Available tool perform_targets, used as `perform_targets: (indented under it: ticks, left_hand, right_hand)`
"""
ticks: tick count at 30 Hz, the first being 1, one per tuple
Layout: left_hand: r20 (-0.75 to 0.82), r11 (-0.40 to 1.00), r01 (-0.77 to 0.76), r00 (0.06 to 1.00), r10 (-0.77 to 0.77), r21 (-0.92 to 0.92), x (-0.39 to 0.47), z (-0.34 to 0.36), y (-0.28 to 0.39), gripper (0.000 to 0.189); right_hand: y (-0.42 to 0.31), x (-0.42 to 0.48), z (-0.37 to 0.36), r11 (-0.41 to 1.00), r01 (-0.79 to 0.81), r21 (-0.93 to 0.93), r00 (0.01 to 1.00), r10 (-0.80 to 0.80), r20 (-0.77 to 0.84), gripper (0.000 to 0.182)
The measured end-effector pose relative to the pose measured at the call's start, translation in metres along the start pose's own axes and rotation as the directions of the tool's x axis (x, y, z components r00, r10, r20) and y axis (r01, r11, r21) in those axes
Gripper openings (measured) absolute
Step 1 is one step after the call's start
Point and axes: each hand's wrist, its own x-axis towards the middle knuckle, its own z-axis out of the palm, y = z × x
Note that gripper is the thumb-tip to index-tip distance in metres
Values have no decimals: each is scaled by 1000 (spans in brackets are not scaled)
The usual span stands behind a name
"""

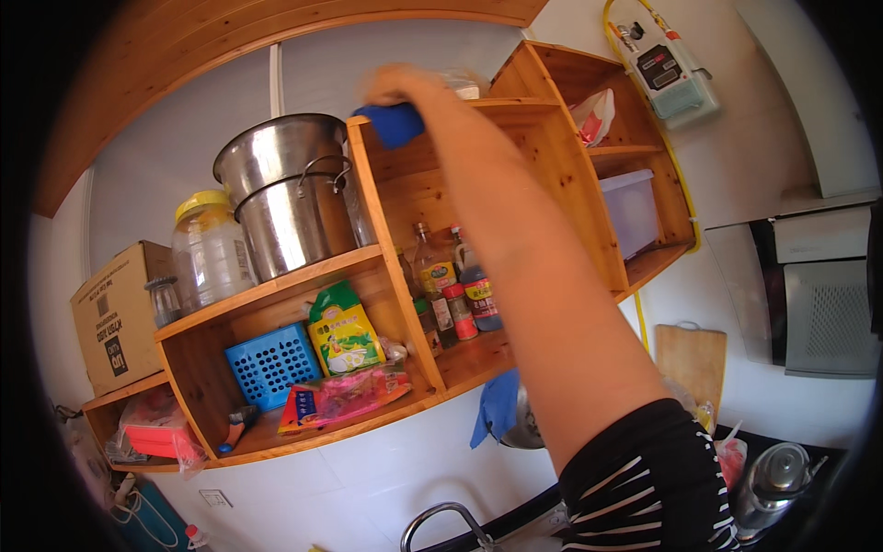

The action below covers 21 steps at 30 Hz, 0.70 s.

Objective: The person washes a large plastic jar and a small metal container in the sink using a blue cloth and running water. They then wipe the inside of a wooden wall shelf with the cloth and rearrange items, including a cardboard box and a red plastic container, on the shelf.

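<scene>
My right hand point(400, 81), blurred, reaches up to the top of a wooden wall shelf point(376, 176). It is shut on a blue cloth point(399, 127) that hangs over the shelf's upper front edge. Left of the hand stand two stacked stainless steel pots point(296, 207). Just behind my wrist a clear container point(465, 84) rests on the shelf top, partly hidden. Below, sauce and seasoning bottles point(434, 269) fill part of a compartment, and my forearm covers some of them. My left hand is out of view.
A yellow-lidded plastic jar point(207, 248) and cardboard box point(121, 317) stand at left. A blue basket point(272, 362) and food packets point(345, 331) occupy the lower compartment. A gas meter point(666, 76) hangs upper right. Below are a faucet point(445, 510) and a kettle point(772, 490).
</scene>
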Motion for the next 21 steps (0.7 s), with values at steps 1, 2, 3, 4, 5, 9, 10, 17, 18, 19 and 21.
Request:
perform_targets:
  ticks: [1,2,3,4,5,9,10,17,18,19,21]
  left_hand:
    - [-7,1000,5,1000,-5,-10,-1,0,0,16]
    - [-21,1000,13,1000,-13,-7,-3,-1,1,16]
    - [-27,1000,21,999,-22,-7,-5,-2,1,16]
    - [-29,1000,28,999,-28,-5,-3,-1,2,16]
    - [-31,999,37,999,-37,-8,-3,0,1,16]
    - [-35,997,60,998,-61,-39,0,4,-2,16]
    - [-39,997,61,997,-63,-44,1,3,-1,16]
    - [-45,995,88,995,-90,-43,2,6,1,16]
    - [-41,995,89,995,-91,-46,3,6,1,16]
    - [-36,995,85,996,-87,-50,4,8,0,16]
    - [-37,994,92,995,-94,-57,1,11,-1,16]
  right_hand:
    - [14,-2,-10,1000,-15,-4,1000,16,25,22]
    - [28,4,-9,997,-73,-20,996,74,42,23]
    - [40,12,-9,991,-127,-45,990,130,59,25]
    - [47,13,-6,969,-229,-94,970,235,55,26]
    - [55,12,0,934,-315,-170,949,306,-73,25]
    - [99,-44,-17,792,-461,-400,796,170,-581,25]
    - [119,-51,-18,819,-454,-350,740,129,-660,26]
    - [177,-37,-21,948,-298,-109,941,273,-198,35]
    - [183,-37,-20,969,-222,-108,956,194,-222,37]
    - [188,-38,-17,984,-144,-109,963,113,-246,38]
    - [193,-43,-9,994,-85,66,926,103,-364,39]
